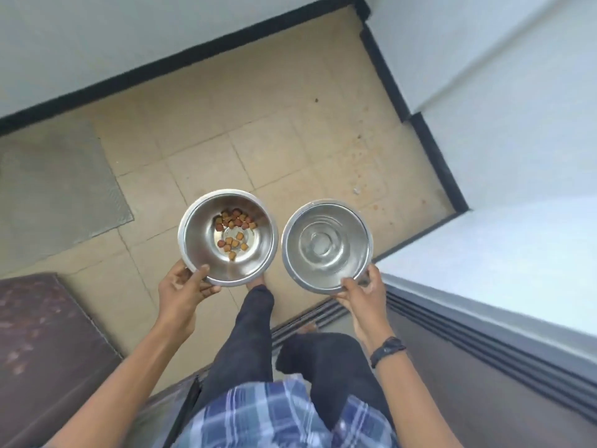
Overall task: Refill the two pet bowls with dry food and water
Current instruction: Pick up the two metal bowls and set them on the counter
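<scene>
Standing over a beige tiled floor [258, 124], a person holds two steel bowls level and side by side, not quite touching. At 9 o'clock the left hand [181, 286] pinches the near rim of the food bowl [252, 253], where a little dry kibble [234, 232] sits. At 3 o'clock the right hand [361, 292] grips the water bowl [352, 240], which holds rippled water.

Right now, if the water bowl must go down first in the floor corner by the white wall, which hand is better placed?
The right hand. It already holds the water bowl by its near rim, on the side nearer that corner. The left hand holds the food bowl, with kibble, farther away.
</scene>
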Available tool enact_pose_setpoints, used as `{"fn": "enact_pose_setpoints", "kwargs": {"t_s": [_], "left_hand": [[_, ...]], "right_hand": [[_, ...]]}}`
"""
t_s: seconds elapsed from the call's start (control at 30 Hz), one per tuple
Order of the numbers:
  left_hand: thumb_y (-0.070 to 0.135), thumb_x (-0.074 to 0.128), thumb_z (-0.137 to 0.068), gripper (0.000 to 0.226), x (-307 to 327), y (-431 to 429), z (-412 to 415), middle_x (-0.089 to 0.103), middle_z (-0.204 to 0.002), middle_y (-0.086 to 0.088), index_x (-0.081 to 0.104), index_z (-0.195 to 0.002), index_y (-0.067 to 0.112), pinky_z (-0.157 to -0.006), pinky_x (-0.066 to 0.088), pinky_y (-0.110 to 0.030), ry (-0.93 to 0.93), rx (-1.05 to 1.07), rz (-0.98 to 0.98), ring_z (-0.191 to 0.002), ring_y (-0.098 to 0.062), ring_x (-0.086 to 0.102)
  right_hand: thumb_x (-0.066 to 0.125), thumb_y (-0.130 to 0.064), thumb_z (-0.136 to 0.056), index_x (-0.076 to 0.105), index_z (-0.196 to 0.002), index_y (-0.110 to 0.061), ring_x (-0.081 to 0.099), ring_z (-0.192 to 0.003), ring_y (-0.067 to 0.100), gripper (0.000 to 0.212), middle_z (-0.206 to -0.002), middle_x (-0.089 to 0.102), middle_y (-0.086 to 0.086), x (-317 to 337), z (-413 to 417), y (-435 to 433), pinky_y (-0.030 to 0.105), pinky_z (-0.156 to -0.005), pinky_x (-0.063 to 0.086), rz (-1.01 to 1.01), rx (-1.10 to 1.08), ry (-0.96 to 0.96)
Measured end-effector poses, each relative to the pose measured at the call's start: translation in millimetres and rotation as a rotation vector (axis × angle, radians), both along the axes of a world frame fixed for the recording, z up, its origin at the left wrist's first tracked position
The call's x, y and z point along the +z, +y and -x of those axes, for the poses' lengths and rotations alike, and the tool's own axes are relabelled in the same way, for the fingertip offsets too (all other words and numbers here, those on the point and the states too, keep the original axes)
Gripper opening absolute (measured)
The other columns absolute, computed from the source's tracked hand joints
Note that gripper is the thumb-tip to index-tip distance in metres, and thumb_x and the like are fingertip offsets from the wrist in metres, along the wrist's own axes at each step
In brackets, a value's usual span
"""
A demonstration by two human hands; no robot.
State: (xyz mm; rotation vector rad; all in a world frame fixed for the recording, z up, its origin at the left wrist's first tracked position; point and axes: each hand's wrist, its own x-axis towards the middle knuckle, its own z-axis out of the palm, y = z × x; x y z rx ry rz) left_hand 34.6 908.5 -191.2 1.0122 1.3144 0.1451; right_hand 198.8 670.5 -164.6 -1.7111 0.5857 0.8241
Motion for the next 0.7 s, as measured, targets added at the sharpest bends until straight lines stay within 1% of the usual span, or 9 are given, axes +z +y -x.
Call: {"fn": "enact_pose_setpoints", "kwargs": {"t_s": [0.07,0.13,0.33,0.43,0.5,0.53,0.6,0.63,0.7], "left_hand": [[0.004,0.060,-0.094,0.013,32.6,-11.8,-4.1,0.065,-0.090,-0.012,0.063,-0.104,0.010,-0.056,0.058,-0.022,-0.030,-0.063,-0.025,-0.051,-0.012,0.064],[0.002,0.059,-0.093,0.014,62.6,-27.4,-8.6,0.065,-0.088,-0.013,0.062,-0.103,0.011,-0.054,0.058,-0.021,-0.052,-0.125,-0.051,-0.050,-0.011,0.063],[-0.001,0.057,-0.094,0.019,124.5,-99.7,-3.6,0.064,-0.082,-0.011,0.061,-0.110,0.009,-0.053,0.057,-0.020,-0.147,-0.329,-0.109,-0.048,-0.010,0.061],[-0.001,0.056,-0.094,0.016,141.7,-149.5,8.8,0.060,-0.081,-0.013,0.062,-0.103,0.011,-0.054,0.058,-0.020,-0.180,-0.454,-0.131,-0.049,-0.009,0.062],[-0.002,0.056,-0.093,0.015,149.0,-185.6,17.0,0.057,-0.077,-0.013,0.061,-0.102,0.009,-0.053,0.058,-0.020,-0.200,-0.529,-0.124,-0.047,-0.008,0.061],[-0.002,0.055,-0.093,0.015,152.0,-203.4,20.3,0.057,-0.073,-0.012,0.060,-0.105,0.006,-0.053,0.058,-0.020,-0.212,-0.568,-0.126,-0.046,-0.007,0.061],[-0.003,0.055,-0.093,0.020,157.1,-239.4,25.2,0.060,-0.065,-0.006,0.058,-0.113,-0.001,-0.052,0.057,-0.019,-0.233,-0.649,-0.140,-0.046,-0.007,0.061],[-0.002,0.055,-0.093,0.023,158.8,-257.0,26.8,0.061,-0.059,-0.002,0.058,-0.116,-0.002,-0.052,0.057,-0.019,-0.240,-0.692,-0.142,-0.046,-0.007,0.061],[-0.002,0.056,-0.093,0.026,162.3,-291.3,28.5,0.060,-0.053,0.001,0.058,-0.118,-0.003,-0.052,0.056,-0.018,-0.244,-0.770,-0.135,-0.045,-0.007,0.060]], "right_hand": [[0.055,0.006,-0.092,0.045,-0.135,-0.023,0.071,-0.079,0.022,0.053,-0.115,0.063,0.006,30.3,12.7,-24.3,0.023,-0.062,0.057,-0.009,-0.043,-0.043],[0.056,0.006,-0.091,0.042,-0.137,-0.028,0.071,-0.073,0.019,0.059,-0.110,0.066,0.007,56.8,25.0,-50.0,0.022,-0.061,0.058,-0.016,-0.100,-0.069],[0.058,0.000,-0.090,0.038,-0.146,-0.023,0.070,-0.085,0.030,0.063,-0.107,0.068,0.019,92.8,77.3,-143.7,0.037,-0.075,0.061,-0.011,-0.261,-0.131],[0.056,0.002,-0.090,0.056,-0.114,-0.037,0.072,-0.079,0.029,0.046,-0.099,0.071,0.024,114.2,112.6,-196.1,0.032,-0.064,0.061,-0.042,-0.322,-0.200],[0.056,0.003,-0.090,0.054,-0.098,-0.038,0.072,-0.071,0.023,0.042,-0.094,0.071,0.020,128.7,138.1,-232.8,0.026,-0.057,0.058,-0.063,-0.385,-0.227],[0.056,0.003,-0.090,0.054,-0.096,-0.036,0.073,-0.069,0.021,0.040,-0.092,0.072,0.018,134.3,151.5,-251.8,0.027,-0.058,0.059,-0.071,-0.422,-0.237],[0.058,0.001,-0.090,0.057,-0.109,-0.031,0.074,-0.068,0.020,0.037,-0.091,0.071,0.016,138.8,179.0,-290.4,0.032,-0.061,0.062,-0.069,-0.505,-0.250],[0.059,0.000,-0.090,0.055,-0.119,-0.025,0.074,-0.069,0.020,0.038,-0.091,0.071,0.015,140.9,192.8,-309.6,0.031,-0.061,0.061,-0.062,-0.546,-0.253],[0.060,-0.001,-0.091,0.049,-0.133,-0.023,0.074,-0.072,0.020,0.048,-0.090,0.071,0.015,146.6,220.0,-347.2,0.025,-0.058,0.058,-0.045,-0.641,-0.250]]}}
